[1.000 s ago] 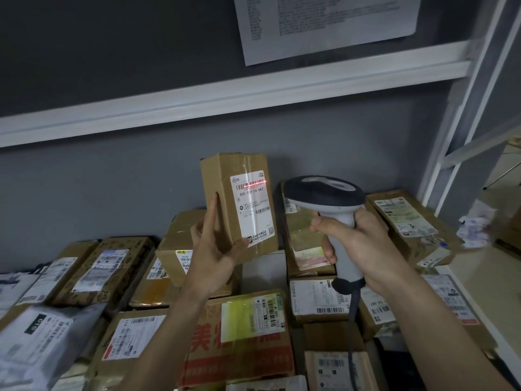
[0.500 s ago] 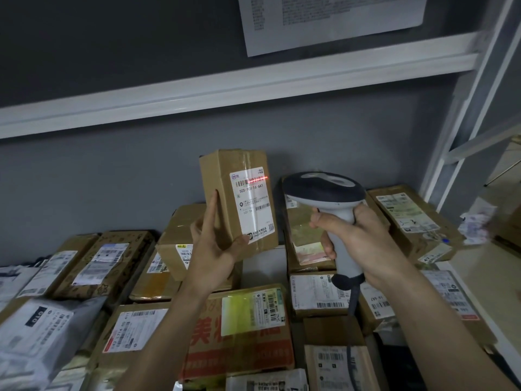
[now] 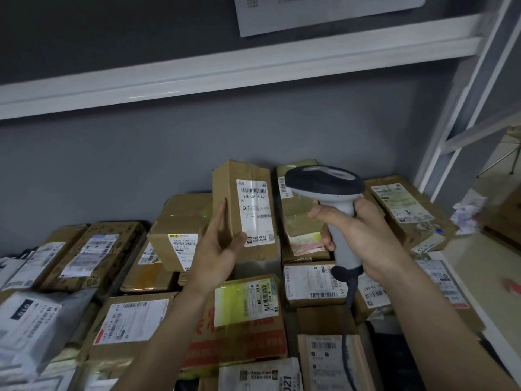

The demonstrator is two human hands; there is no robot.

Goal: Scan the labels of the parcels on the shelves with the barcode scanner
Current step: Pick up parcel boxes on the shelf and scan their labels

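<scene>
**Parcel held up to the scanner, no beam on its label**

Parcel [image 3: 244, 210] — a tall brown carton — stands on end above the pile on the shelf [image 3: 462, 283], its white label [image 3: 256, 211] turned toward the camera. The left hand [image 3: 218, 249] steadies it from the side: forefinger laid straight up the carton's left edge, thumb pressed against the lower front just beside the label, the other fingers hidden behind the carton. The right hand [image 3: 363, 235] is wrapped round the grip of the scanner [image 3: 331, 204], whose dark head sits just right of the carton and seems aimed toward it; its cable hangs down over the parcels below. Whether a finger presses the trigger cannot be told.

No red line shows on the label, so this parcel looks either just read or about to be — which one is not clear from here. If it is read, the next move would be to set the carton back on the pile and pick another, such as the box [image 3: 176, 231] just left of it. If not, the head needs turning square to the top barcode and the trigger squeezed.
</scene>
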